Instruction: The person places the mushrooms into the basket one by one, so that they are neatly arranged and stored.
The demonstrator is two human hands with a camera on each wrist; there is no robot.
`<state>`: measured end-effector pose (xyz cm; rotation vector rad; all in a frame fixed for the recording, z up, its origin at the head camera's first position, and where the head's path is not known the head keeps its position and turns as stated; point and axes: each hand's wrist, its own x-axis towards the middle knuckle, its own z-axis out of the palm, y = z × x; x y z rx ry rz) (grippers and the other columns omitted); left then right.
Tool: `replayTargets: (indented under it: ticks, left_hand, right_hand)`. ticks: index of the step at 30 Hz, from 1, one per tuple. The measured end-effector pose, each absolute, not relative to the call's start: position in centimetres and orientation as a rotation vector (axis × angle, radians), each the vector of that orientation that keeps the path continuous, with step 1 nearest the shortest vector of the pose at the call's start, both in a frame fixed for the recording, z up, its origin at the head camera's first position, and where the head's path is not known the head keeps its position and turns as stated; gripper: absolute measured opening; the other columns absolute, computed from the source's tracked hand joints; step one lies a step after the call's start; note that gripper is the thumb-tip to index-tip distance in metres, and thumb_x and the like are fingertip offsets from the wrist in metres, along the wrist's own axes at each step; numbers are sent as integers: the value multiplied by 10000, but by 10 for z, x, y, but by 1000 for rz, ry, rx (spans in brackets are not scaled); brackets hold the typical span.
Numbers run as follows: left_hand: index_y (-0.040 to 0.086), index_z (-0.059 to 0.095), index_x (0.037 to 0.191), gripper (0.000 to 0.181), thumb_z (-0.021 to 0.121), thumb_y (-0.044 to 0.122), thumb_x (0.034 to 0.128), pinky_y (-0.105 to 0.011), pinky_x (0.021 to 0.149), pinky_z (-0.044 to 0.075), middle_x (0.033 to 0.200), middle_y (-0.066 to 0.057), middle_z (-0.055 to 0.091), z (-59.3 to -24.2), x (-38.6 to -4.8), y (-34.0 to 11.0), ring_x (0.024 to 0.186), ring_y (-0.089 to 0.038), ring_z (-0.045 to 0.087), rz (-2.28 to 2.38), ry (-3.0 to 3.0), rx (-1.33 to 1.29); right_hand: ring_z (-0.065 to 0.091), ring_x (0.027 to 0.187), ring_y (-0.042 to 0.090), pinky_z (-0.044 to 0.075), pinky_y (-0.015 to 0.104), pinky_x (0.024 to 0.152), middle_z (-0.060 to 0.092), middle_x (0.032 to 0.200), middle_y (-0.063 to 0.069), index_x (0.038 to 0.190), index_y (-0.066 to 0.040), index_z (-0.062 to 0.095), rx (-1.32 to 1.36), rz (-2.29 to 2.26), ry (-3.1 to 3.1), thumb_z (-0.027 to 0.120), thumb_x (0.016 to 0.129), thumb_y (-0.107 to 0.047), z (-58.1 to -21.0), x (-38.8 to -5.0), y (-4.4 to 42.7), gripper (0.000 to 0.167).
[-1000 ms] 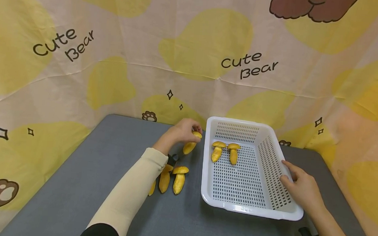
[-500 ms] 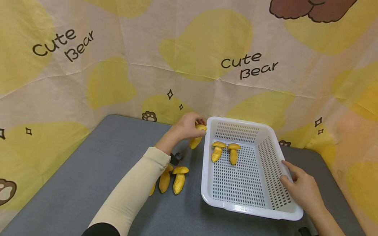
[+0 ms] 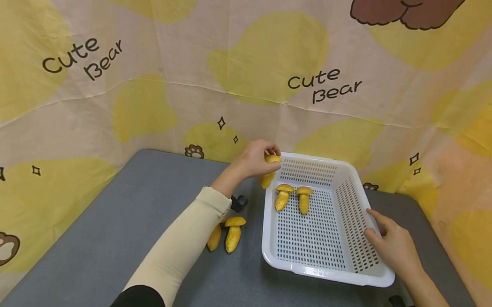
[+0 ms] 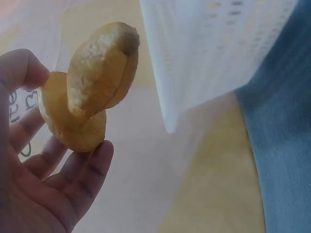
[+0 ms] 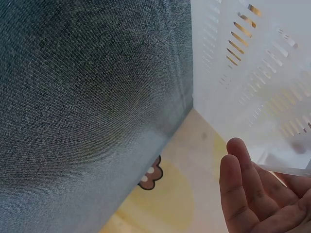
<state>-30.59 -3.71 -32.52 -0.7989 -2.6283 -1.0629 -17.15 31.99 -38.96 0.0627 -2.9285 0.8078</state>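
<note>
My left hand (image 3: 256, 158) pinches a yellow mushroom (image 4: 99, 73) by its cap, thumb on one side and fingertips on the other. In the head view this mushroom hangs stem down over the left rim of a white plastic basket (image 3: 270, 230), partly covered by the hand. Two more mushrooms, a left one (image 3: 282, 200) and a right one (image 3: 304, 201), lie side by side inside the basket. At the basket's right side my right hand (image 3: 394, 245) grips the rim; several of its fingers (image 5: 232, 182) show outside the wall in the right wrist view.
Left of the basket, a mushroom (image 3: 233, 237) lies on the grey table (image 3: 109, 239). Beside it another mushroom (image 3: 214, 238) is partly hidden by the left sleeve. A printed cloth (image 3: 252, 55) hangs behind the table.
My left hand has carried its mushroom rightward and away from me, from beside the basket to over its left rim. The right hand and basket have stayed still.
</note>
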Motion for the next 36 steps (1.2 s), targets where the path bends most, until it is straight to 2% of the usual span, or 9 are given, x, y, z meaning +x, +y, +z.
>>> replayTargets:
  ticks: [5, 15, 25, 36]
  left_hand:
    - [125, 672, 976, 181, 669, 205, 814, -230, 759, 509, 1003, -51, 629, -321, -307, -24, 895, -168, 590, -1087, -2601, -814]
    - [133, 674, 1035, 199, 646, 221, 860, -198, 788, 506, 1046, -27, 642, -315, -308, 9, 895, -144, 623, -1167, -2638, -832]
    - [137, 678, 1052, 203, 670, 214, 865, -128, 771, 481, 1063, -16, 638, -320, -309, 41, 941, -113, 597, -1191, -2640, -887]
    - [175, 672, 1083, 213, 657, 246, 884, -158, 812, 465, 1101, 4, 630, -334, -306, 66, 1004, -108, 562, -1137, -2745, -857]
  right_hand:
    - [651, 582, 168, 515, 273, 474, 623, 1045, 318, 1433, 9, 420, 60, 800, -2935, 533, 926, -181, -390, -172, 320, 553]
    - [656, 593, 164, 513, 265, 483, 617, 1091, 324, 1440, -6, 418, 73, 795, -2939, 532, 932, -190, -389, -174, 321, 552]
    - [653, 581, 168, 503, 266, 472, 634, 1056, 317, 1430, -1, 432, 77, 787, -2926, 525, 928, -182, -390, -175, 322, 541]
    - [654, 585, 178, 504, 274, 471, 642, 1019, 317, 1425, 3, 435, 55, 790, -2929, 527, 927, -175, -390, -175, 323, 537]
